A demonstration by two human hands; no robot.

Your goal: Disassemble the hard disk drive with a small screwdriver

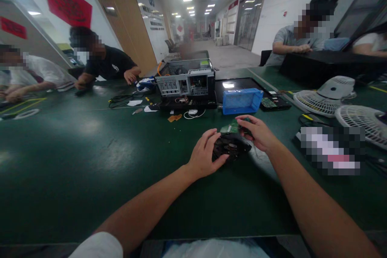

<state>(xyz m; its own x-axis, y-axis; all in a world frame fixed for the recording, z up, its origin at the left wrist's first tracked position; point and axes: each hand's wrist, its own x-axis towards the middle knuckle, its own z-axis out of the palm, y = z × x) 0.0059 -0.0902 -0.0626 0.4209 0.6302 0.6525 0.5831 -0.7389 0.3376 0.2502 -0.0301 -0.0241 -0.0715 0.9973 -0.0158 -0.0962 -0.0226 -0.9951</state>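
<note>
**Left hand [205,152] grips black device [232,147] on desk [121,149]**

Thumb and fingers straddle its left side. The right hand [258,132] angles inward, fingers curled at the green circuit board [229,128] just beyond; whether gripping, I cannot tell.

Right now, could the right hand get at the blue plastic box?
Likely yes: the blue plastic box stands just beyond the right hand; nothing visible blocks the way, though the fingers are beside a green circuit board.
</note>
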